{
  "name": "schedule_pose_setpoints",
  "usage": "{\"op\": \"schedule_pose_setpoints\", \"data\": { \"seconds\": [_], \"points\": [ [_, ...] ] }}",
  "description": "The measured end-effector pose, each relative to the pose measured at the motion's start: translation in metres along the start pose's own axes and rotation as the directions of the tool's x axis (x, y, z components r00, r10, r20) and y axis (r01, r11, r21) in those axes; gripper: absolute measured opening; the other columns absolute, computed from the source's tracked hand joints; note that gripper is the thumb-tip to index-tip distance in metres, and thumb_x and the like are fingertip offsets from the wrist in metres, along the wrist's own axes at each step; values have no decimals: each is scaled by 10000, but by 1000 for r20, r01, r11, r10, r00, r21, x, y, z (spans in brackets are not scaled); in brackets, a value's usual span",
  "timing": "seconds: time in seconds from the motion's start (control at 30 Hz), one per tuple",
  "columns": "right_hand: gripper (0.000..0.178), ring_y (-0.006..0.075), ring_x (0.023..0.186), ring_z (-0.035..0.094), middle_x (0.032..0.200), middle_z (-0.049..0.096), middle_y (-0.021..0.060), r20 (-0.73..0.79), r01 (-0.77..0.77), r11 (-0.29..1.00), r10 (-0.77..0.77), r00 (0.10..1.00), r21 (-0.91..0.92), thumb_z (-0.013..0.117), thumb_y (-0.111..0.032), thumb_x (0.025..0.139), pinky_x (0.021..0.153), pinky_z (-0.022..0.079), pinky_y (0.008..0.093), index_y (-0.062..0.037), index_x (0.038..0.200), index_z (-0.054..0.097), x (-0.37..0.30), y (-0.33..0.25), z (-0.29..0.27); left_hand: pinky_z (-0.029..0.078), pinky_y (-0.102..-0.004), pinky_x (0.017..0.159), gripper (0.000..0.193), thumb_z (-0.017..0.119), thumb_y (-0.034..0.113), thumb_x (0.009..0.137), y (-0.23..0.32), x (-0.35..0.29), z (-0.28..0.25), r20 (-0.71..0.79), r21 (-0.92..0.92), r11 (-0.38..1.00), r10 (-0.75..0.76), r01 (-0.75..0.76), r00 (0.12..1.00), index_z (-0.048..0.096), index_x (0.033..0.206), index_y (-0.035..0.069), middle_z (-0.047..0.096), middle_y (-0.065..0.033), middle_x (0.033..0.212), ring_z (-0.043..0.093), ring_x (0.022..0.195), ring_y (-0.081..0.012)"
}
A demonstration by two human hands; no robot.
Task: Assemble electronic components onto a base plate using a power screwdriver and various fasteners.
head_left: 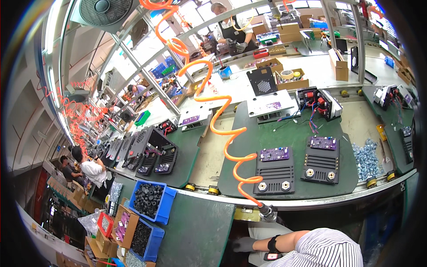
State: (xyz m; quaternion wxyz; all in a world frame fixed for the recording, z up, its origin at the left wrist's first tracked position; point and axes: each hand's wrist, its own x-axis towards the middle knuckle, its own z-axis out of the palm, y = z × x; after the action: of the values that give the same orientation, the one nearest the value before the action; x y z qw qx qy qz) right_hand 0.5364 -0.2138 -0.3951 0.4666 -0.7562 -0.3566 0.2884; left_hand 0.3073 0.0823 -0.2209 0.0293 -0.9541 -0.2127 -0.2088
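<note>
My right hand (243, 244), in a dark grey glove, hangs low in front of the bench, near light grey cloth (261, 230). A black strap wraps the forearm below a striped sleeve. The fingers are too dark and small to read, and nothing can be made out in them. My left hand is out of view. Above the right hand, an orange coiled hose (231, 144) ends in a metal fitting (267, 211) at the bench edge. Beyond it, two black slotted panels (275, 177) (321, 162) lie on a green board, each with a purple circuit board.
Blue bins (168, 202) of black parts stand at the left, beside a cardboard box (130, 229) of purple pieces. Clear bluish small parts (368, 158) lie in a heap at the right. A wired black assembly (320, 104) stands at the board's back. A co-worker (233, 33) stands opposite.
</note>
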Motion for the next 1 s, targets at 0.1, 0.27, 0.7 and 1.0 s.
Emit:
{"op": "schedule_pose_setpoints", "data": {
  "seconds": [0.1, 0.27, 0.7, 1.0],
  "points": [
    [340, 339, 967, 576, 1049, 612, 153, -11, -47, 980, 46, 999, -191, 514, -322, 807, 839, 448, 427, -74, 1023, 601, -20, -13, -40, 388, -432, 928, 282, 560, 202, 762, 33, 12, 6, -14, -2, 1000, 10, -10, 1000, 602, 1023, 103, 570, -158, 1064, 507, 1030, -334],
    [265, 335, 881, 616, 922, 639, 161, -306, -236, 924, 141, 942, -300, 522, -270, 779, 754, 491, 430, -65, 919, 615, -75, 11, -76, 406, -431, 912, 220, 592, 164, 730, 98, 57, 20, -95, -178, 952, 235, -248, 967, 613, 944, 114, 582, -140, 1027, 517, 1011, -331],
    [209, 247, 830, 619, 875, 645, 105, -331, -436, 694, 291, 898, -573, 478, -196, 821, 722, 506, 338, -76, 835, 649, -52, 58, -57, 363, -464, 922, 271, 575, 251, 726, 159, 137, 58, 106, -308, 938, 201, -160, 974, 610, 984, 177, 542, -79, 1088, 480, 1067, -278],
    [484, 367, 978, 593, 1075, 604, 234, 101, -338, 777, 454, 885, -530, 423, -331, 798, 844, 460, 444, -35, 1160, 544, -84, 33, -99, 353, -443, 931, 231, 574, 214, 705, 156, 132, 83, -40, -285, 938, 196, -199, 980, 621, 920, 146, 555, -103, 1014, 479, 1022, -308]
  ]
}}
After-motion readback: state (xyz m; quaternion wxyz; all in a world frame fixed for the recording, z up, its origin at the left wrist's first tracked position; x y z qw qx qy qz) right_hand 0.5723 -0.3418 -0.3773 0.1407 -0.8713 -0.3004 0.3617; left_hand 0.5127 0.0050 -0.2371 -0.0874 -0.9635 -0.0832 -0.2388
